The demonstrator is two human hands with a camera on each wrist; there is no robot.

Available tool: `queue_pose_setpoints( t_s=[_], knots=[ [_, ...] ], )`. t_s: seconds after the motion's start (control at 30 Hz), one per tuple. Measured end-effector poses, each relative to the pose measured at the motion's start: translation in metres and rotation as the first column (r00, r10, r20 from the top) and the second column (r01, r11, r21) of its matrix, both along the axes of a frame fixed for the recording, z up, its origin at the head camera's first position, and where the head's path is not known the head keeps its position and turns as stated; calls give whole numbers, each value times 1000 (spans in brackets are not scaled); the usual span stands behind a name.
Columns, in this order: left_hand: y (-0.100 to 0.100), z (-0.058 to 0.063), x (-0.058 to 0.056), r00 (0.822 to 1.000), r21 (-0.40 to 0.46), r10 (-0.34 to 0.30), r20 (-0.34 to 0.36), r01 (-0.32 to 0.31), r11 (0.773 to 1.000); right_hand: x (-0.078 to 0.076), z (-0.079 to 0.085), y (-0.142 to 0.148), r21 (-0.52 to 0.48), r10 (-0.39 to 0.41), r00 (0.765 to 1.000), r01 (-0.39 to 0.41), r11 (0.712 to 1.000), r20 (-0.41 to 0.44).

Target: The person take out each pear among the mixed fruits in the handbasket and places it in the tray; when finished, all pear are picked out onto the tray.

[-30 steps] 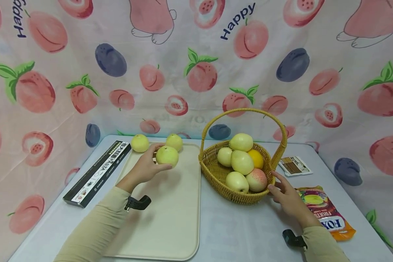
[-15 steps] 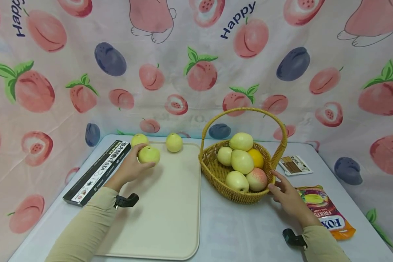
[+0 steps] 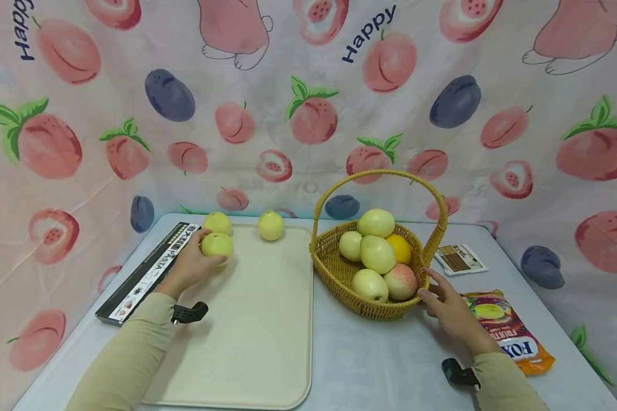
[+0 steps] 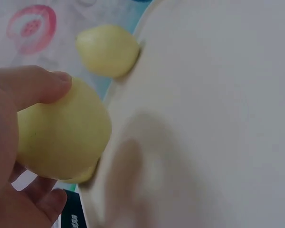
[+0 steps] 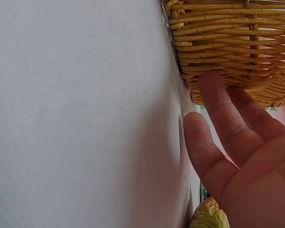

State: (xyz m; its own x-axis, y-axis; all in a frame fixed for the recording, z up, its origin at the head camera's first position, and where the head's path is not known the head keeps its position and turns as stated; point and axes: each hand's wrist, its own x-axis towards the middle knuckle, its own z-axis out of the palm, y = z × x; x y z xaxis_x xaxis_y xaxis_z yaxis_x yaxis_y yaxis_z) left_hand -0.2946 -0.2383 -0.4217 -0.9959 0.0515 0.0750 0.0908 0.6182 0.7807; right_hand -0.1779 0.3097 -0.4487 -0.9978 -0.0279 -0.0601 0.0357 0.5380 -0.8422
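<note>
My left hand [image 3: 189, 264] holds a round yellow-green fruit [image 4: 66, 133] over the back left of the beige tray [image 3: 267, 342]; in the left wrist view the thumb lies over its top and fingers curl below. Close behind it is a similar fruit [image 3: 217, 222], partly covered by the held one in both views. Another yellow-green fruit [image 3: 271, 225] sits at the tray's back edge. On the right, my right hand [image 3: 449, 308] grips the wicker basket [image 3: 362, 305] by its right rim, near the handle's base. Several fingers rest against the weave from outside in the right wrist view.
Several pale yellow-green fruits [image 3: 377, 254], an orange [image 3: 400, 248] and a peach [image 3: 401, 281] fill the basket beneath its tall handle. A long pasta box [image 3: 144, 279] lies left of the tray. Right of the basket are a small packet [image 3: 461, 259] and a candy bag [image 3: 509, 331].
My left hand has carried the yellow-green fruit leftward, from in front of the back-edge fruit to in front of the back-left one. My right hand has stayed at the basket.
</note>
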Motion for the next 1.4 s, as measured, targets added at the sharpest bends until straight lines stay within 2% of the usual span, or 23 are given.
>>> queue_pose_setpoints(
  t_s=[0.27,0.5,0.77,1.13,1.4],
  knots=[
    [-10,-12,-3,997,-5,26,79,-25,1000,0,0,0,-2,3,1000,-3,1000,4],
    [-10,-11,-8,998,-42,61,-5,-61,997,1,2,-1,4,7,1000,-7,1000,2],
    [-10,-10,-7,996,-9,90,26,-90,996,1,2,-1,3,11,1000,-11,1000,-5],
    [-16,-14,-4,992,-11,120,-45,-120,993,1,0,0,5,15,1000,-15,1000,-16],
    [-12,-12,-10,991,-3,135,-20,-135,991,2,3,-2,21,9,1000,-9,1000,-1]
  ],
)
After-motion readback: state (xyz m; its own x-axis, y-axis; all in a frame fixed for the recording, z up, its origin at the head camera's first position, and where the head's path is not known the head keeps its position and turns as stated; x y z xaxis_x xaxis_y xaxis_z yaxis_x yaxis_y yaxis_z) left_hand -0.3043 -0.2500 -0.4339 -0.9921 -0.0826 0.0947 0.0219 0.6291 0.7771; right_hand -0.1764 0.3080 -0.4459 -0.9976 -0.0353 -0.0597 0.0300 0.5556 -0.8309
